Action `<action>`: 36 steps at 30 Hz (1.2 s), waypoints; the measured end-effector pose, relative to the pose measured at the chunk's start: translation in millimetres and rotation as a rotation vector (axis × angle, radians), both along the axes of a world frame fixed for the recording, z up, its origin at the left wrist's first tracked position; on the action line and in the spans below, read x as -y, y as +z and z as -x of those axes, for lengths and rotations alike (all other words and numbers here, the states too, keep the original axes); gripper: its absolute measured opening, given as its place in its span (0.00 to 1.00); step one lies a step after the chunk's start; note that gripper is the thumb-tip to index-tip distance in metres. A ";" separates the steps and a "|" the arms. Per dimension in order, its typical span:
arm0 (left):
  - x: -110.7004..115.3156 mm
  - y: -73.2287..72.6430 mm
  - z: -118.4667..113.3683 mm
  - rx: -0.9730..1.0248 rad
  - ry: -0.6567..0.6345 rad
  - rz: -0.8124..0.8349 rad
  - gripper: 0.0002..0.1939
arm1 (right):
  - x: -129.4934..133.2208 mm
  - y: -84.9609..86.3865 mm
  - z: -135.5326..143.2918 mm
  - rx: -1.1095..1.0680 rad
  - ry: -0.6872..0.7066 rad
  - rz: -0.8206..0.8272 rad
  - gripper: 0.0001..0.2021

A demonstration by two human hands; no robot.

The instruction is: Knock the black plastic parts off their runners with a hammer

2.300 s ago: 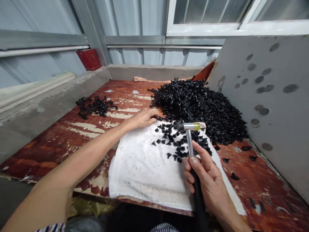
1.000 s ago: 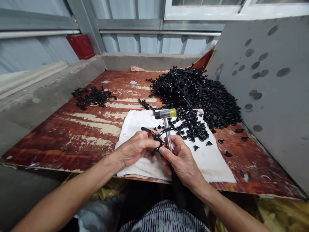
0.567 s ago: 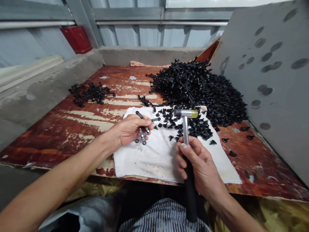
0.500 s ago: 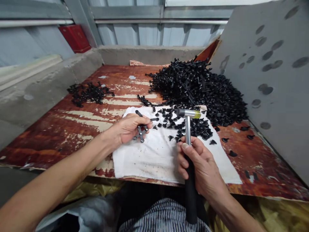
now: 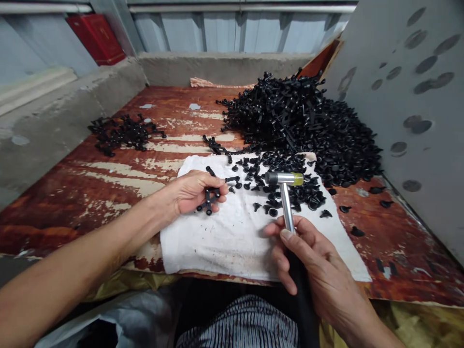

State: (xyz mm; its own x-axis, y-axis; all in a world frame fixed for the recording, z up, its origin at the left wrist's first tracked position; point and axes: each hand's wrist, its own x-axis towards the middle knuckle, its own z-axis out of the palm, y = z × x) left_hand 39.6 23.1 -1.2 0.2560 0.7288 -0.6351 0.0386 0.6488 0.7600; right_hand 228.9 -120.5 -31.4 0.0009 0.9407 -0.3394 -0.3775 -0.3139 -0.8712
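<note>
My left hand (image 5: 197,191) pinches a black jointed bracket (image 5: 210,195) with several arms over the left part of a white cloth (image 5: 217,246). Its thumb and fingers hide the bracket's middle. In my right hand (image 5: 311,256) is a small mallet (image 5: 286,195) with a metal head, one dark face and one yellow face. The thumb rests along the top of its black handle, while the other fingers are loosened from it. Small black round-headed pieces (image 5: 313,198) lie scattered on the cloth behind the mallet head.
A tall heap of black parts (image 5: 290,116) stands at the back right, by a spotted grey panel (image 5: 409,106). Another pile of black brackets (image 5: 125,133) sits at the left on the worn red-brown table (image 5: 119,188). A red box (image 5: 96,38) leans by the wall.
The fingers of my right hand have loosened around the mallet handle, and the hand is slightly lower and further right. My left hand still holds the bracket. The view has tilted down a little.
</note>
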 end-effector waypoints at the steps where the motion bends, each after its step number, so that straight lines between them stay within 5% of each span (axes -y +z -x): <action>1: -0.7 -0.5 1.0 0.006 0.007 0.010 0.11 | 0.8 -0.7 -0.2 -0.002 0.014 0.010 0.15; 13: -10.6 -5.8 34.0 0.078 -0.074 0.013 0.06 | 2.3 -12.6 17.3 -0.051 0.051 -0.030 0.13; 22: -4.3 -0.4 9.1 0.056 -0.055 0.047 0.10 | 2.7 -7.9 11.6 0.000 0.023 -0.002 0.14; 36: -11.5 -5.6 8.9 0.050 -0.073 0.071 0.08 | 4.2 -13.4 9.9 -0.019 0.054 -0.032 0.12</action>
